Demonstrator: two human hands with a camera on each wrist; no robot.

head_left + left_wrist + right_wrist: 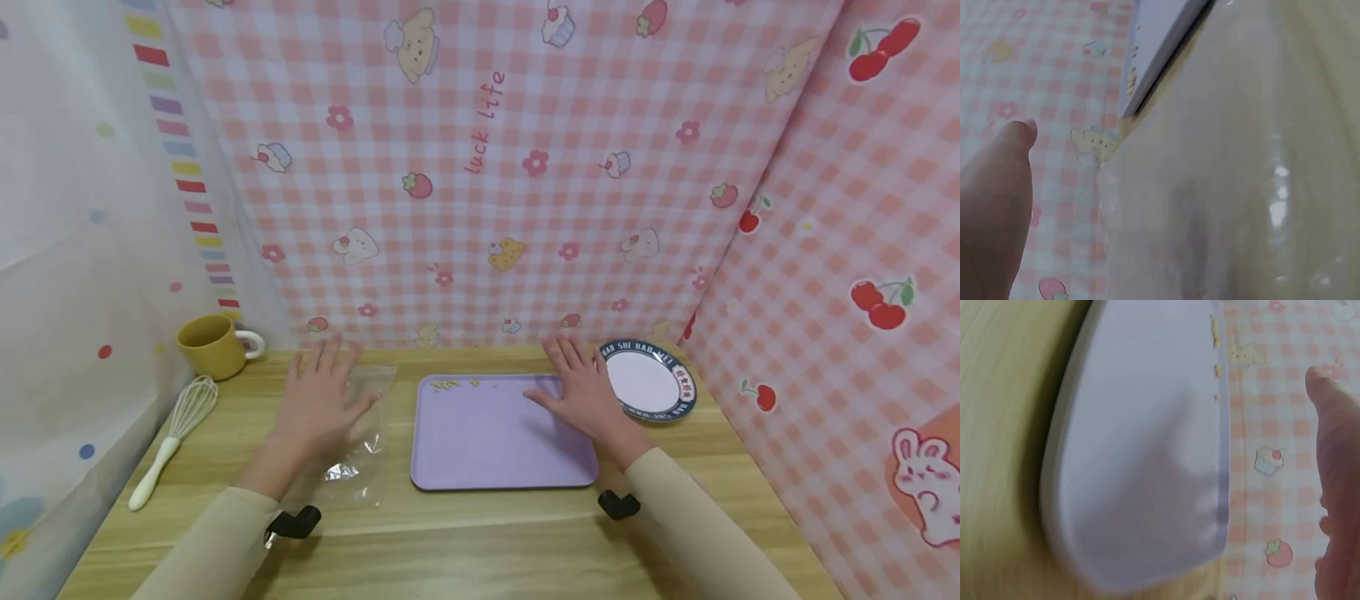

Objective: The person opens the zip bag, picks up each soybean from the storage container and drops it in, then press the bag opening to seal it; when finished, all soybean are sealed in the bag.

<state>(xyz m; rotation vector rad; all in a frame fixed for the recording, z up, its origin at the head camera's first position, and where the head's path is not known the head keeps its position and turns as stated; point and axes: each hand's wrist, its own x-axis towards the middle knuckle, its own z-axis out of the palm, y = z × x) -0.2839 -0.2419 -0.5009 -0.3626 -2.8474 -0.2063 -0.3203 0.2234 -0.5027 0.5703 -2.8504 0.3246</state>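
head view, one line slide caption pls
Left hand over a clear plastic bag, right hand over a purple tray bearing yellowish pieces.

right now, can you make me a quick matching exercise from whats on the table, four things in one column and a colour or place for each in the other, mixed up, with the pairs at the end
Things
1. mug
2. tray
3. plate
4. clear plastic bag

Descriptions
A. white centre, dark blue border with lettering
B. partly covered by the left hand in the head view
C. mustard yellow, with a white handle
D. lilac, with small yellowish pieces near its far edge

Right pairs: 1-C, 2-D, 3-A, 4-B
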